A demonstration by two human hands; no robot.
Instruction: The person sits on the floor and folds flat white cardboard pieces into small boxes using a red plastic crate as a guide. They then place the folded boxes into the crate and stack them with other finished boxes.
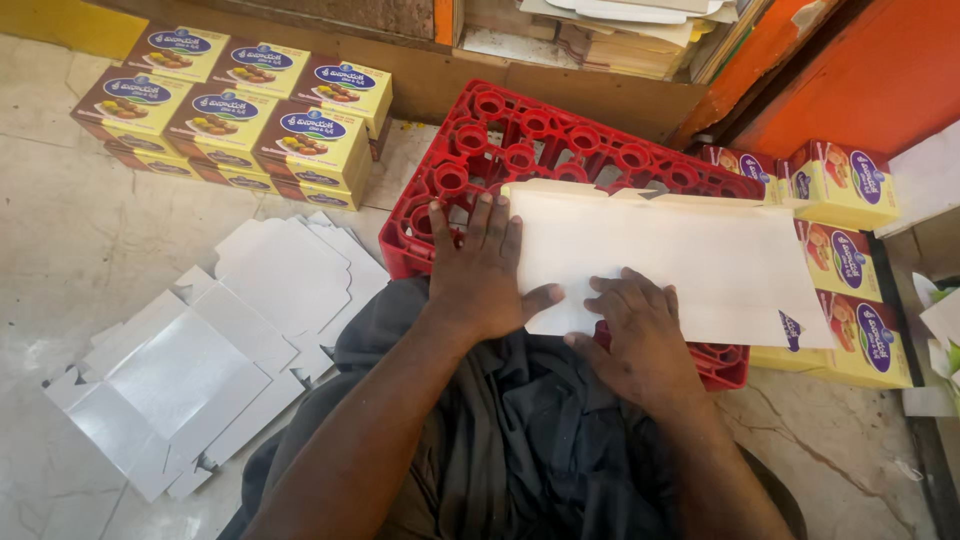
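A flat white cardboard box blank [680,260] lies printed side down on a red plastic crate [520,150] in front of me. My left hand [480,265] rests flat, fingers spread, on the crate at the blank's left edge, thumb pressing the sheet's corner. My right hand [640,325] presses down on the blank's near edge with fingers bent. Neither hand grips anything.
A pile of flat white blanks [210,350] lies on the stone floor at my left. Assembled yellow and maroon boxes [240,115] are stacked at the far left, more boxes [850,260] at the right. My dark-clothed lap [520,450] fills the bottom.
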